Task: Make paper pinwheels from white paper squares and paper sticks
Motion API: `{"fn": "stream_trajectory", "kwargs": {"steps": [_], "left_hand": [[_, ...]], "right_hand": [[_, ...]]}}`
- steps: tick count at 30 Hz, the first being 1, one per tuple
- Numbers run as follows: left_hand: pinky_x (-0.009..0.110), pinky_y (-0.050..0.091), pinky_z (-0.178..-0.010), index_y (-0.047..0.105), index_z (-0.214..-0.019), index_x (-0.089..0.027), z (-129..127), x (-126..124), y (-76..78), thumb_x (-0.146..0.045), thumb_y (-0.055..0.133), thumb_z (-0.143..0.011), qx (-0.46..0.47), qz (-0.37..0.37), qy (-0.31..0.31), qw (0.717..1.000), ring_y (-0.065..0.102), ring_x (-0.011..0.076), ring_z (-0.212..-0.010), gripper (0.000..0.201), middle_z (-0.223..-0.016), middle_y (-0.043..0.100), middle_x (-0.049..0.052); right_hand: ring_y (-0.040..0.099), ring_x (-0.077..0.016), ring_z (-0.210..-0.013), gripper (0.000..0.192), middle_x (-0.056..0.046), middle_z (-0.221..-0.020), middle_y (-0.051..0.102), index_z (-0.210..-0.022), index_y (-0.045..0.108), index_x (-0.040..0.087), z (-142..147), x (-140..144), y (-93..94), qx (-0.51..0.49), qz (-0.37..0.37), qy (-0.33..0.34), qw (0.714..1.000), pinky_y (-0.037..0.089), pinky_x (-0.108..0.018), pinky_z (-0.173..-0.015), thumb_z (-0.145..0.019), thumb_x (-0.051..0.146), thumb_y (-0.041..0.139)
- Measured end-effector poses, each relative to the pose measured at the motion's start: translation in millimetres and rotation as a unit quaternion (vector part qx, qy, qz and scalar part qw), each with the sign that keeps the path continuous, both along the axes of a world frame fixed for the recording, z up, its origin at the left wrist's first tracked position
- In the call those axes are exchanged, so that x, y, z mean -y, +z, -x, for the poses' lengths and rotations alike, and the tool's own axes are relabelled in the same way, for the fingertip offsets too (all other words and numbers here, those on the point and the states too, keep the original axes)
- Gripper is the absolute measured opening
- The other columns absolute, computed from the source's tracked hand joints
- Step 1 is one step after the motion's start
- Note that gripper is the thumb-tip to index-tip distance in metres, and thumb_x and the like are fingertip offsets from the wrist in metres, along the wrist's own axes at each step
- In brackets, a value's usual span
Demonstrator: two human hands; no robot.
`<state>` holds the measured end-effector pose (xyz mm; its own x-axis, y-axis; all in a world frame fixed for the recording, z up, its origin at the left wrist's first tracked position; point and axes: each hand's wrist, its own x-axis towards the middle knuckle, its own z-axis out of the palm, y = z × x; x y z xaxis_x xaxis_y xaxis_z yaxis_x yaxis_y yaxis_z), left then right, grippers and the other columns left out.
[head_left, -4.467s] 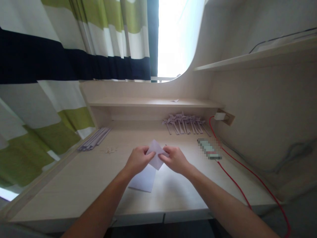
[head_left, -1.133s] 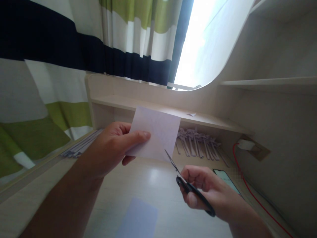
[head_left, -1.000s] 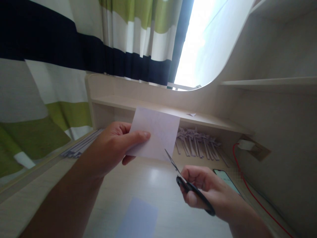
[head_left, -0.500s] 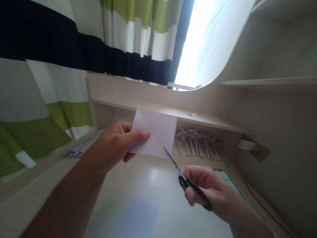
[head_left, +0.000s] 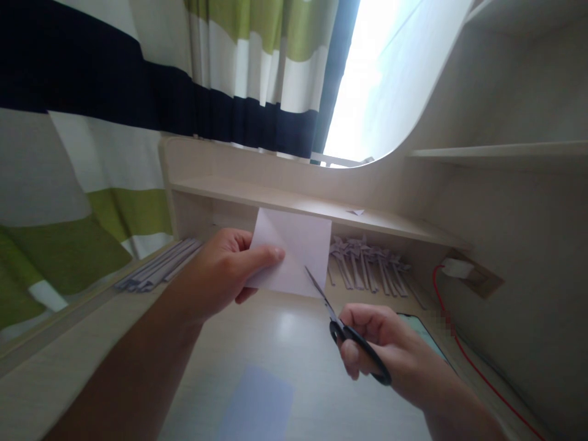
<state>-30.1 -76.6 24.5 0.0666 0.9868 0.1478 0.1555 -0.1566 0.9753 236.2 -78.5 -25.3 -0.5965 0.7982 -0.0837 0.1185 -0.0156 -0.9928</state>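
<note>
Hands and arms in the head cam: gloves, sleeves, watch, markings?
Left hand and right hand: no gloves; no rings visible, though some fingers are hidden. Left forearm and right forearm: no sleeves, watch, bands, cables or markings in view.

I face a bright window (head_left: pixel 362 92), daylight glaring in. Left of window: green, white, navy curtain (head_left: pixel 138 107). Just under window: pale long shelf (head_left: pixel 225 187); further below, pale desk (head_left: pixel 257 334). Right of window: side shelf (head_left: pixel 500 150), dim wall (head_left: pixel 523 214).
</note>
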Motion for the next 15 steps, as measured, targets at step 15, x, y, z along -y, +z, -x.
{"fn": "stream_trajectory", "kwargs": {"steps": [15], "left_hand": [[0.021, 0.022, -0.036, 0.059, -0.053, -0.018, -10.5, 0.7, -0.4, -0.041, 0.067, -0.081, -0.019, 0.006, -0.024, 1.0, 0.038, 0.0082, -0.035, 0.037, -0.042, 0.047, -0.003]], "right_hand": [[0.04, -0.0071, -0.058, 0.035, 0.004, -0.065, 0.056, -0.075, 0.057, 0.016, -0.6, -0.8, 0.4, 0.02, 0.002, -0.008, 1.0, 0.028, -0.021, -0.052, -0.081, 0.035, 0.086]]}}
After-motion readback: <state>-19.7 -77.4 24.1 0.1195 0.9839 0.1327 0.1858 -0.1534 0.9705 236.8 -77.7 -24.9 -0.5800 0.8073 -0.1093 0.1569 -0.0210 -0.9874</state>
